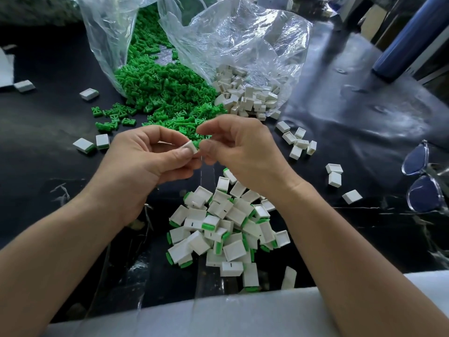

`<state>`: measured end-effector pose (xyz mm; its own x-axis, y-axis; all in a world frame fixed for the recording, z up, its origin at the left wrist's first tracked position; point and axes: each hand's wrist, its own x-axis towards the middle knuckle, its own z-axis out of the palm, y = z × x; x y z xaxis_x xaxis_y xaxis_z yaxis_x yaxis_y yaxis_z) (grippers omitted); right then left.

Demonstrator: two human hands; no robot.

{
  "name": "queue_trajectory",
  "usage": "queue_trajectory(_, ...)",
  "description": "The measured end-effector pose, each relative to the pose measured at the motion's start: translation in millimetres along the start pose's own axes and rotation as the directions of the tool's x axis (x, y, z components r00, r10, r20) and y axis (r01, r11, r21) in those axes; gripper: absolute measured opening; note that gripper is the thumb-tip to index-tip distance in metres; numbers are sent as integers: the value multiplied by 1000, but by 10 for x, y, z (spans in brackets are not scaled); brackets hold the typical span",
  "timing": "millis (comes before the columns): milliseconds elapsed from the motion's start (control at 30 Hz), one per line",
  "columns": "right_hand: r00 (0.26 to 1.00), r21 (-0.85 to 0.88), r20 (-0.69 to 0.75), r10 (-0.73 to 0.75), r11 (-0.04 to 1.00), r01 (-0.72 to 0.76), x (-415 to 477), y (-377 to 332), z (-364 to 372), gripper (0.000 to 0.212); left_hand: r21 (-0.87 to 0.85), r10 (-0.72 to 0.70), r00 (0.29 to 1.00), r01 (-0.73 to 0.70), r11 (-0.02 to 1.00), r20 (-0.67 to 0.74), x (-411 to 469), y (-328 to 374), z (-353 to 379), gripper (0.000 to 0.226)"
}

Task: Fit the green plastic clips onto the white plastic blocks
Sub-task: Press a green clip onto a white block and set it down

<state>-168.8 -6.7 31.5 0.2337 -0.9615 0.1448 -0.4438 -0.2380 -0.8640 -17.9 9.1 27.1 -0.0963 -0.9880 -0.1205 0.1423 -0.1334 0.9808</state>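
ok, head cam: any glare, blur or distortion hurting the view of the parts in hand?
Head view: wide-angle stretch at the edges; glare on the clear bags and glossy black table cover; white block and green clip, pinched between left hand and right hand, slightly soft and largely covered by fingers.

Two hands are counted: left hand [145, 159] and right hand [245, 152]. One white block [191, 147] and one green clip [197, 143] are held. Two plastic bags, a clip bag [107, 45] and a block bag [243, 45], one pair of glasses [424, 195] and one blue cylinder [408, 37] are seen. The heaped clips [165, 93] and heaped blocks [226, 227] cannot be counted.
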Motion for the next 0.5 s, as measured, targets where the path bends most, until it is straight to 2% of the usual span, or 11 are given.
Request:
queue_trajectory(67, 1000, -36, 15, 5, 999, -4, -8, -8, 1, 7, 2, 4, 1000, -4, 1000, -5, 0, 0, -6, 21)
queue_trajectory(167, 1000, -95, 25, -5, 995, 8, -16, -26, 14, 19, 3, 2, 1000, -2, 1000, -4, 3, -11, -5, 22)
queue_trajectory(300, 999, -133, 34, -25, 991, 30, -27, -55, 13, 14, 1, -17, 1000, 17, 1000, 7, 3, -7, -10, 23)
queue_trajectory(400, 998, -185, 64, -19, 982, 31, -36, -75, -1, 17, 48, 12, 1000, -13, 999, 14, -17, 5, -17, 23)
queue_trajectory(500, 993, -268, 91, -78, 958, 100, -53, -81, -17, 11, 115, 68, 997, -70, 991, 25, -41, 13, -7, 19)
